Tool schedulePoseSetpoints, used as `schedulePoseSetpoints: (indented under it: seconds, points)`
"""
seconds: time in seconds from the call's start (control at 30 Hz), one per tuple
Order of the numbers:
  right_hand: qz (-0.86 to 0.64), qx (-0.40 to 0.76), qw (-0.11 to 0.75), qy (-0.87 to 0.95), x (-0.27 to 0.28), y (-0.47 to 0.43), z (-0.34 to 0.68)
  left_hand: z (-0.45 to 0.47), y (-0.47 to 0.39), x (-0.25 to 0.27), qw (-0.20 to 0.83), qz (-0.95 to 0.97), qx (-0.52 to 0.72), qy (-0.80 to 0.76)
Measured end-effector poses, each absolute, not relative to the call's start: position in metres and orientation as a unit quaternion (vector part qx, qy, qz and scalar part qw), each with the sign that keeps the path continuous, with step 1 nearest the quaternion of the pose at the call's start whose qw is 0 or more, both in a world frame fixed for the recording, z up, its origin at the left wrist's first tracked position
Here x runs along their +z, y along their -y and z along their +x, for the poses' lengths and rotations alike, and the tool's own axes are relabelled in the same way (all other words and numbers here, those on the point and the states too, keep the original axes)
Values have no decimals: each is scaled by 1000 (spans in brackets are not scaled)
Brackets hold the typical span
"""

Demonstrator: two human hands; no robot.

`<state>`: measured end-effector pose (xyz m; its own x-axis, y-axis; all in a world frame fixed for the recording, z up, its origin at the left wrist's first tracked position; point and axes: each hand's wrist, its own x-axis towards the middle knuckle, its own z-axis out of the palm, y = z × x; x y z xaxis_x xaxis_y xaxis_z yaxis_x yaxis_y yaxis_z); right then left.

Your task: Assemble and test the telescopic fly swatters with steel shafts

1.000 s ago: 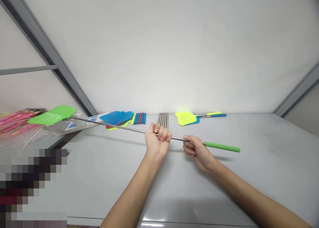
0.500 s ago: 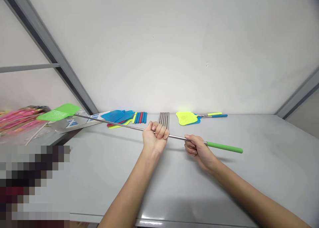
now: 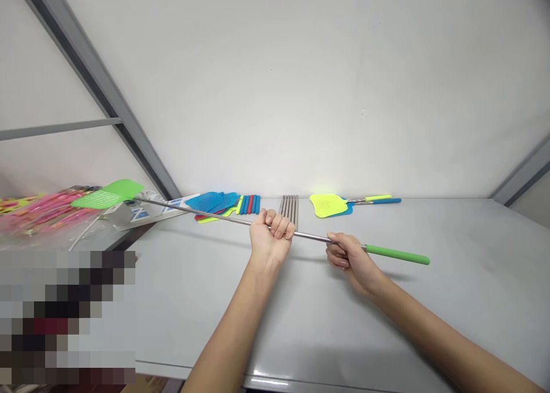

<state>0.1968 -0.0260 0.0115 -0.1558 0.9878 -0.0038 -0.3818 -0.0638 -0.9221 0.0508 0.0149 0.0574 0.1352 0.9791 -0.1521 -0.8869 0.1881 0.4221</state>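
A long fly swatter (image 3: 215,215) with a green mesh head, a thin metal rod and a green grip is held above the table, its head to the left. My left hand (image 3: 273,232) is wrapped round the middle of the rod. Nearer the green grip, my right hand (image 3: 348,258) closes on the same rod. Behind my left hand lie several metal rods (image 3: 289,207), partly covered by it. To their right rest a yellow fly swatter (image 3: 327,205) and a blue fly swatter (image 3: 382,201), the yellow head overlapping the blue.
Loose swatter heads (image 3: 208,201) in blue, yellow and red overlap at the table's back left, beside a row of coloured grips (image 3: 250,204). Packed pink items (image 3: 47,212) and a white power strip (image 3: 137,212) lie farther left. A wall (image 3: 301,95) rises behind the grey table (image 3: 451,301).
The whole view has shifted slightly, so everything sits a little farther right. Both hands keep their hold on the green fly swatter's rod, its length looking the same.
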Motion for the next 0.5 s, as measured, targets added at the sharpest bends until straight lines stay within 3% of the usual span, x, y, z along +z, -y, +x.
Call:
schedulePoseSetpoints:
  seconds: [0.5]
  points:
    - [-374, 627, 519, 445, 10, 26, 194, 44, -17, 58, 739, 73, 625, -240]
